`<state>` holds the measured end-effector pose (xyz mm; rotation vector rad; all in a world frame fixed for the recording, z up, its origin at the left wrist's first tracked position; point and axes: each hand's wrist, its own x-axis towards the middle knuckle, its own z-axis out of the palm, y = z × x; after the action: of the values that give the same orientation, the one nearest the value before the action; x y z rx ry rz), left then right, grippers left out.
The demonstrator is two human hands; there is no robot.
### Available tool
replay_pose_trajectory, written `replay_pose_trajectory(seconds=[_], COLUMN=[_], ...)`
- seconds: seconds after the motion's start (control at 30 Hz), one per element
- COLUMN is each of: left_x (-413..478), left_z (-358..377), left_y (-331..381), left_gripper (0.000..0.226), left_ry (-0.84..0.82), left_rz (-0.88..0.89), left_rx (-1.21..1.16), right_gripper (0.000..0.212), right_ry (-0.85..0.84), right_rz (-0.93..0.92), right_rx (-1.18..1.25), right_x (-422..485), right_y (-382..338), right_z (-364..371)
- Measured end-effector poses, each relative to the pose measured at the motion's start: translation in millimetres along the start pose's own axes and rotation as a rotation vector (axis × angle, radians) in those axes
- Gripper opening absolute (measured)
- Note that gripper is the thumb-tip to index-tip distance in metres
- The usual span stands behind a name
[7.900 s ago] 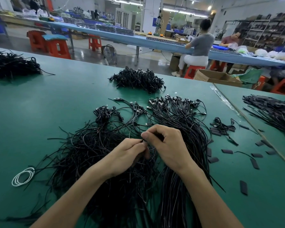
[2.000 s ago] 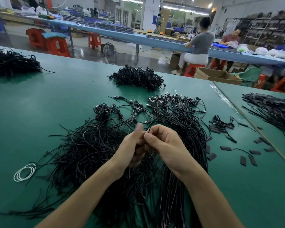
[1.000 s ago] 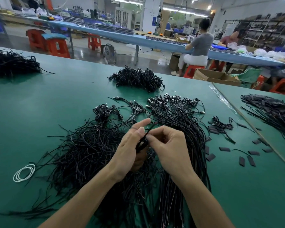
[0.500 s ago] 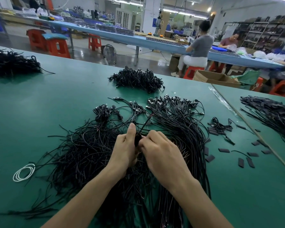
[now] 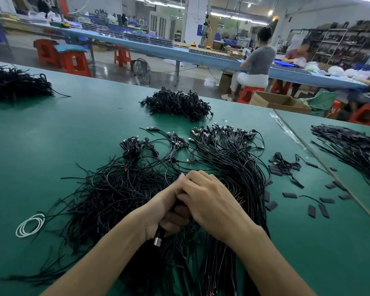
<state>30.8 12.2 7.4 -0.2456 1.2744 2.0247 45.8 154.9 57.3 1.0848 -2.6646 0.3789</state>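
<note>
A person's left hand [image 5: 158, 212] is curled tight around a black cable [image 5: 157, 240], whose silver plug pokes out of the bottom of the fist on the side nearest the wearer. The right hand [image 5: 212, 204] is pressed against the left with its fingers folded over the left knuckles. Whether those fingers also pinch the cable cannot be told, as the contact is hidden between the two hands. Directly beneath the grip and spreading to its left lies a loose heap of black leads [image 5: 107, 195]. Under the right wrist and running away beyond the grip is a straighter sheaf of cables [image 5: 226, 154], its plug ends fanned out at the far end. Right of the grip, short black sleeve pieces [image 5: 289, 195] are scattered on the green table [image 5: 51, 135]. Well to the left of the grip sits a small white wire coil [image 5: 30, 225]. Farther beyond the sheaf is a mound of coiled cables [image 5: 177, 103], with another dark pile [image 5: 15, 84] far off to the left. Behind the table's far edge, a seated worker [image 5: 257, 67] faces a long blue bench [image 5: 179, 52], with orange stools [image 5: 73, 63] and a cardboard box [image 5: 280, 102] on the floor.
</note>
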Motion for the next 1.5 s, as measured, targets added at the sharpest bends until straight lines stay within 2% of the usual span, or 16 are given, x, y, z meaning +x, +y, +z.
replay_pose_trajectory(seconds=[0.1, 0.23, 0.4, 0.5, 0.9, 1.1, 1.2, 1.27, 1.33, 1.43, 1.5], left_x=[-4.3, -14.5, -19.7, -17.3, -13.0, -9.7, -10.5, -9.1, -7.7, -7.0, -8.0], left_z=[-3.4, -7.3, -0.5, -0.7, 3.2, 1.4, -0.7, -1.2, 1.8, 10.3, 14.2], left_y=[-1.5, -0.1, 3.3, 3.0, -5.2, -6.1, -7.4, -9.3, -9.9, -7.8, -8.7], left_gripper=[0.073, 0.046, 0.017, 0.027, 0.04, 0.023, 0.017, 0.021, 0.029, 0.017, 0.019], left_ry=[-0.16, -0.286, -0.22, -0.204, -0.168, -0.12, -0.109, -0.068, -0.047, -0.096, -0.055], left_rz=[0.049, 0.142, 0.129, 0.091, 0.037, 0.11, 0.184, 0.248, 0.312, 0.371, 0.405], left_rx=[0.035, 0.31, 0.567, 0.573, 0.622, 0.512, 0.407, 0.339, 0.203, -0.074, -0.096], right_gripper=[0.01, 0.007, 0.003, 0.014, 0.013, 0.019, 0.018, 0.016, 0.013, 0.007, 0.011], right_ry=[-0.047, -0.08, -0.104, -0.138, -0.267, -0.212, -0.123, -0.044, 0.061, 0.175, 0.229], right_rz=[0.075, 0.119, 0.079, 0.105, 0.086, 0.085, 0.12, 0.167, 0.237, 0.366, 0.447], right_rx=[0.156, 0.337, 0.262, 0.236, 0.017, 0.006, 0.005, 0.033, 0.076, 0.227, 0.381], right_x=[-1.6, -2.2, -2.9, -3.4, -1.5, -4.3, -5.9, -7.0, -7.5, -6.1, -4.6], right_y=[4.3, 6.6, 6.2, 7.4, -1.0, 0.4, 2.9, 3.4, 2.9, 2.5, 1.4], right_z=[-0.5, -6.3, -8.9, -11.1, -17.1, -8.7, -3.2, 1.8, 6.1, 10.4, 10.7])
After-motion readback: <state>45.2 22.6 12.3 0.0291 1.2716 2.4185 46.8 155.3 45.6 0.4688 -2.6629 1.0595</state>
